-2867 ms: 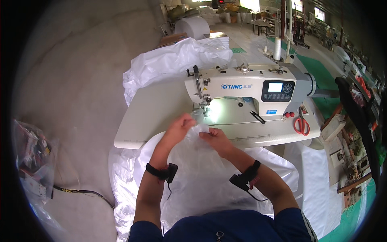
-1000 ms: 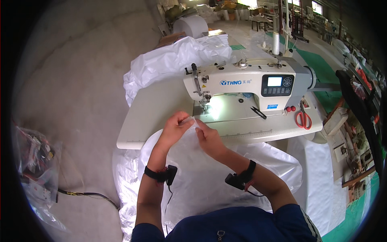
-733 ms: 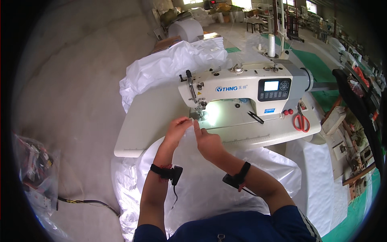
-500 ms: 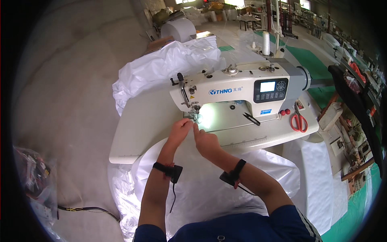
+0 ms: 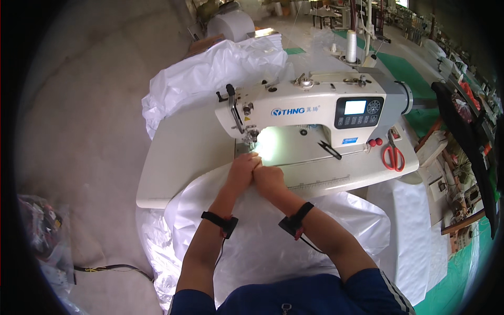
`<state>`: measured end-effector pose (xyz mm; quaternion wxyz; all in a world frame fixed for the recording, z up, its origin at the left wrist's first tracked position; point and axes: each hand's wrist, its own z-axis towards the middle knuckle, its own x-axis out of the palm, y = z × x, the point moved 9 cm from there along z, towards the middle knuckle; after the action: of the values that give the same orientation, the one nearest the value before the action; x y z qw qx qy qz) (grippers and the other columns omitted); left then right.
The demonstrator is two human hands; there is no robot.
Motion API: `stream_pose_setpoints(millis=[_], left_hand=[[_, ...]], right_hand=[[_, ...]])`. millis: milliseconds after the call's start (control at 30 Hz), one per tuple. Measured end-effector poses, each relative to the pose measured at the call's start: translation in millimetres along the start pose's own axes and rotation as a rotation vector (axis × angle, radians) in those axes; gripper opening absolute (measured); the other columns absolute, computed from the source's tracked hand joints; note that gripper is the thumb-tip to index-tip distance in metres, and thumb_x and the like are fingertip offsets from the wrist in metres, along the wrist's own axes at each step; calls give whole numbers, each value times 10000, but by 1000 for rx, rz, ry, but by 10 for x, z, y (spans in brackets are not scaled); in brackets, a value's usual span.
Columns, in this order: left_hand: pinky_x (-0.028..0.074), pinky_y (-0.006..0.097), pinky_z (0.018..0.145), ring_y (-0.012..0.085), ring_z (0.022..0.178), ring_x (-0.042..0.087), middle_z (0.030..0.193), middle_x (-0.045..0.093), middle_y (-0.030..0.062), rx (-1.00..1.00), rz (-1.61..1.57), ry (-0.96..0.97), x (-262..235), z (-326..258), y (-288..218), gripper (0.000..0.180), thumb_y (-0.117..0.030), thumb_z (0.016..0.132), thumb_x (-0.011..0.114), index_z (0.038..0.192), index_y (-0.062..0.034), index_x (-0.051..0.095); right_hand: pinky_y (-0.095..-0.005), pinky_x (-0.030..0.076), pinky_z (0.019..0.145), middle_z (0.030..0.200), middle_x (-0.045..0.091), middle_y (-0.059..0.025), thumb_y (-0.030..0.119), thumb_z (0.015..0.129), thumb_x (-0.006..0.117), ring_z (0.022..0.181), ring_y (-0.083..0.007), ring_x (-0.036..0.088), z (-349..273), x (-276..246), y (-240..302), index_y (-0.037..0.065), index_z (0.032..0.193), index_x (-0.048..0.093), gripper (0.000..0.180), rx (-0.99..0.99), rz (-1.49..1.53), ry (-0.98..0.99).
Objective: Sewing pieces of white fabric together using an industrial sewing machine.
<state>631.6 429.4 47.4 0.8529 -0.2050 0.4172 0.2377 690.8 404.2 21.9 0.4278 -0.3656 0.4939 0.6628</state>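
A white sewing machine [image 5: 304,107] with a lit lamp stands on a pale table [image 5: 173,163]. Just in front of its needle and presser foot [image 5: 252,140], my left hand [image 5: 243,169] and my right hand [image 5: 269,178] are pressed together, fingers closed. Whatever they pinch is too small or hidden behind the fingers. Under my wrists a large white glossy sheet [image 5: 205,191] runs from the table edge down toward my lap. Each wrist wears a black strap with a small box and a cable.
Black thread snips [image 5: 329,150] and red-handled scissors [image 5: 393,157] lie to the right on the table. Behind the machine stands a thread cone [image 5: 350,47]. Crumpled white sheeting [image 5: 210,71] is heaped at the back left. A clear bag [image 5: 44,231] sits at the far left.
My hands have come together, and the right index finger, stretched out before, is now folded in. The view has shifted slightly.
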Motion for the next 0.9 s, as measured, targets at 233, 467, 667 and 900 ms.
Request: stream_pose_setpoints(millis=[233, 467, 667, 900], left_hand=[[430, 359, 871, 276, 1024, 533, 1051, 592, 116, -129, -152, -58, 32, -118, 90, 239, -86, 779, 576, 1011, -48, 620], [458, 340, 846, 263, 972, 558, 1013, 605, 99, -175, -334, -26, 86, 8, 486, 204, -104, 759, 617, 958, -79, 655], [491, 338, 787, 262, 901, 594, 939, 634, 94, -166, -275, -120, 23, 23, 544, 129, -114, 736, 662, 853, -59, 665], [491, 347, 808, 275, 914, 601, 1005, 636, 106, -135, -195, -101, -47, -9, 569, 126, -41, 732, 630, 854, -40, 663]], right_hand=[[-356, 510, 543, 667, 646, -103, 105, 762, 526, 641, -242, 657, 46, 93, 131, 27, 807, 616, 128, -35, 0, -20], [-337, 513, 531, 650, 642, -107, 101, 764, 526, 618, -236, 658, 230, 122, 242, -6, 834, 605, 150, 44, -29, -51], [-289, 511, 534, 706, 659, -82, 119, 784, 534, 631, -187, 663, 335, 238, 221, -136, 1116, 504, 419, 62, -80, 33], [-348, 516, 592, 815, 658, -158, 102, 784, 507, 743, -284, 658, 366, 231, 104, -44, 1058, 535, 312, 140, 87, 55]])
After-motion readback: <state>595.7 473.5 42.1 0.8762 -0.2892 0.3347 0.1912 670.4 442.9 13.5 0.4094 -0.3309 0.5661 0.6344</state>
